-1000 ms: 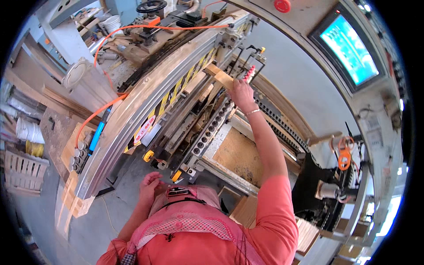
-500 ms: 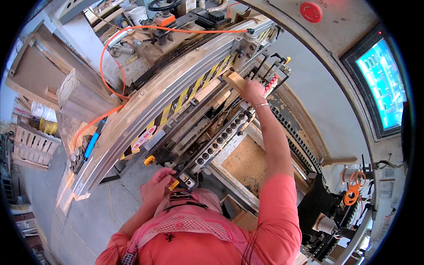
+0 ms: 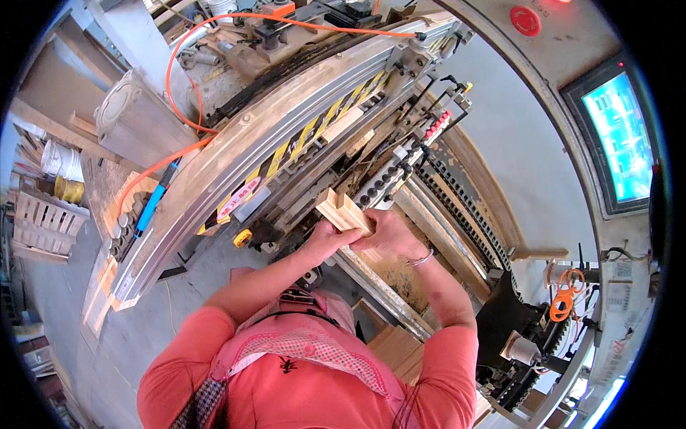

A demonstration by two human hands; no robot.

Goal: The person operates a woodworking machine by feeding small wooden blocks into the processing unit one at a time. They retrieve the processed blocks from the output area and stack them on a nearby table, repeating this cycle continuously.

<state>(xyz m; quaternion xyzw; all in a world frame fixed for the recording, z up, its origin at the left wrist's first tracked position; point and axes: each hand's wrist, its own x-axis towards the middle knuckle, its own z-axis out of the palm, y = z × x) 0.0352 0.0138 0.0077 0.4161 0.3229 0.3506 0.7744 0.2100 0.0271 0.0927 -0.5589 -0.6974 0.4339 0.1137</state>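
Note:
Both hands meet in front of me over the near part of the machine, around pale wooden pieces [image 3: 349, 213]. Two short lengths seem to lie side by side, with a gap at their far ends; whether they are joined cannot be told. My left hand [image 3: 329, 240] is closed on their lower left side, thumb across the wood. From the right, my right hand [image 3: 391, 233] wraps the near end and partly covers it. Beyond the hands runs a rail with a row of black round fittings [image 3: 379, 187].
A long curved beam with yellow-black striped tape [image 3: 293, 148] crosses on the left. An orange hose [image 3: 168, 86] loops over it. To the right stand a lit screen [image 3: 619, 136] and a red stop button [image 3: 525, 21]. A black chain track [image 3: 464, 214] runs beyond the right forearm.
My right hand has come back from the machine's far end with wood in it. My left hand has risen from the near corner and now grips the wood too.

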